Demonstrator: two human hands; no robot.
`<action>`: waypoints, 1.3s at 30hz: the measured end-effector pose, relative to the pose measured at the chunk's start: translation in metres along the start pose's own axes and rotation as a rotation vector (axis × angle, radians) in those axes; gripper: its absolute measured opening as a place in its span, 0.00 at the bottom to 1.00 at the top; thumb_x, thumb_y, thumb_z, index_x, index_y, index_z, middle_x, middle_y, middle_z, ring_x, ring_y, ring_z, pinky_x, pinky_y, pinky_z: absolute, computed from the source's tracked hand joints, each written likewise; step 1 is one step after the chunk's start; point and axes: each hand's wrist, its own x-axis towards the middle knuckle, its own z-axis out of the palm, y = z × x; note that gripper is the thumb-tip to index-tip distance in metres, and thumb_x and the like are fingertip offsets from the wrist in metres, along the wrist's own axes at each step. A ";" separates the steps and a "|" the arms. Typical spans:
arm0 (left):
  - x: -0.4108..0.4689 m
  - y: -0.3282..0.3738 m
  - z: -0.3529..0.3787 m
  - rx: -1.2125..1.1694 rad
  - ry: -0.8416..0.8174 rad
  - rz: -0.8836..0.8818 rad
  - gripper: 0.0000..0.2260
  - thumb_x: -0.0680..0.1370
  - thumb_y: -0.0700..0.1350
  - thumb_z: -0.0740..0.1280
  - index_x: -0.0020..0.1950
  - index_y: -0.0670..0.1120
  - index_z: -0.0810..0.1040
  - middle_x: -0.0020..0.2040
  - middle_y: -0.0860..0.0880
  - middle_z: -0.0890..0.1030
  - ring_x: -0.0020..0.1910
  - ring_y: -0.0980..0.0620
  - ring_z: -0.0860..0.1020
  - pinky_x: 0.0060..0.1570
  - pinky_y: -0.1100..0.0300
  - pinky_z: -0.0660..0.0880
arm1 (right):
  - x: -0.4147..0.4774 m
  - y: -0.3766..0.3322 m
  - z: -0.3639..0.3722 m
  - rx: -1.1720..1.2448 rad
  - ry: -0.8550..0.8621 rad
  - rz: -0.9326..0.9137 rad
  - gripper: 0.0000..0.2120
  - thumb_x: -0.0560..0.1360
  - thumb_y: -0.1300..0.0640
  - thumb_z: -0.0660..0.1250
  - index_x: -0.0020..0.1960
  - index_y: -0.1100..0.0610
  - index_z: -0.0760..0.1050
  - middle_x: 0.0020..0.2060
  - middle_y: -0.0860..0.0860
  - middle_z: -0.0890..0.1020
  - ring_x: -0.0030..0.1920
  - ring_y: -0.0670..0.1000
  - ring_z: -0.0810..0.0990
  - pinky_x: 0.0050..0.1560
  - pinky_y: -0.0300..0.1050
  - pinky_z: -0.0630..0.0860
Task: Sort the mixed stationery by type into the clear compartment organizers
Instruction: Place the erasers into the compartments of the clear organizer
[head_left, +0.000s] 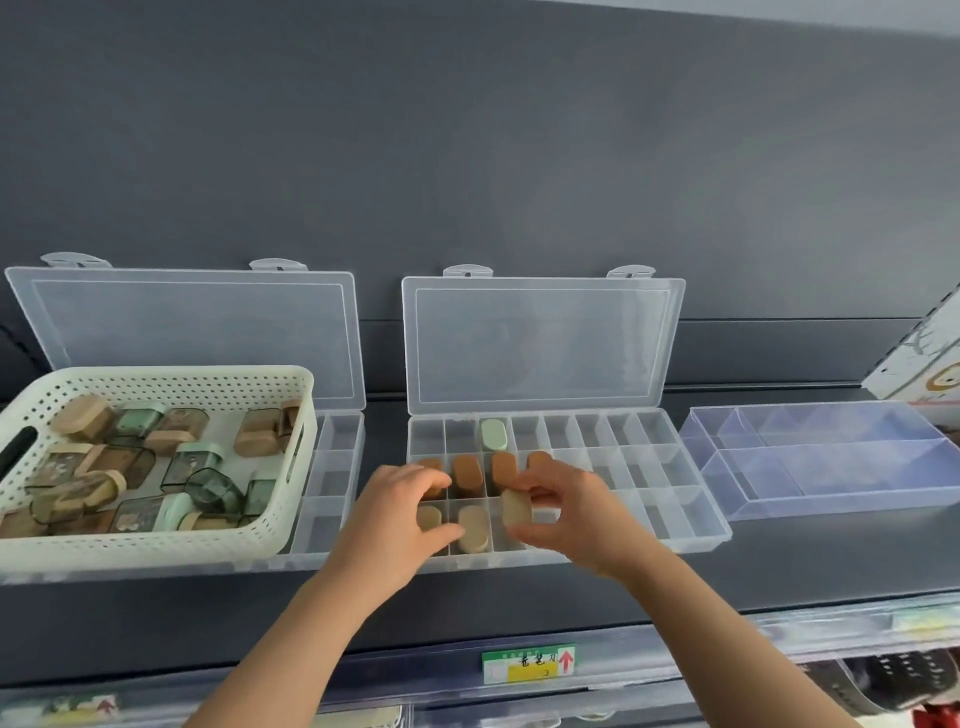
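Beige block (516, 506) is pinched in the right hand (563, 506), tilted over a front slot of the middle box (691, 514). Left hand (400, 512) is curled by the next slots; can't tell if it holds anything. Next: drop it in w/ the other beige ones, then grab more from the basket (156, 551).

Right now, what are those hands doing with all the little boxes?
A person is sorting small stationery cases into the middle clear organizer. The right hand holds a beige case over the front row, and the left hand rests on cases already placed. Many more wait in the white basket.
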 end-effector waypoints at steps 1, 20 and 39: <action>-0.001 -0.001 0.000 0.024 -0.007 -0.001 0.23 0.73 0.54 0.71 0.67 0.53 0.73 0.64 0.56 0.73 0.64 0.58 0.69 0.63 0.64 0.66 | 0.001 0.000 0.003 -0.079 0.002 -0.005 0.20 0.70 0.52 0.74 0.61 0.50 0.76 0.53 0.43 0.78 0.50 0.42 0.77 0.48 0.25 0.73; -0.045 -0.066 -0.128 0.031 0.351 -0.074 0.15 0.75 0.53 0.69 0.60 0.53 0.78 0.55 0.62 0.75 0.54 0.63 0.72 0.54 0.69 0.66 | 0.061 -0.124 0.038 -0.210 0.006 -0.322 0.17 0.76 0.48 0.66 0.65 0.45 0.73 0.62 0.39 0.76 0.60 0.41 0.74 0.52 0.23 0.63; -0.011 -0.189 -0.187 -0.099 -0.019 -0.186 0.20 0.74 0.50 0.72 0.65 0.53 0.75 0.57 0.59 0.78 0.52 0.64 0.75 0.52 0.66 0.74 | 0.142 -0.219 0.126 -0.348 -0.415 -0.204 0.21 0.75 0.58 0.67 0.67 0.50 0.73 0.60 0.47 0.78 0.56 0.48 0.77 0.59 0.46 0.75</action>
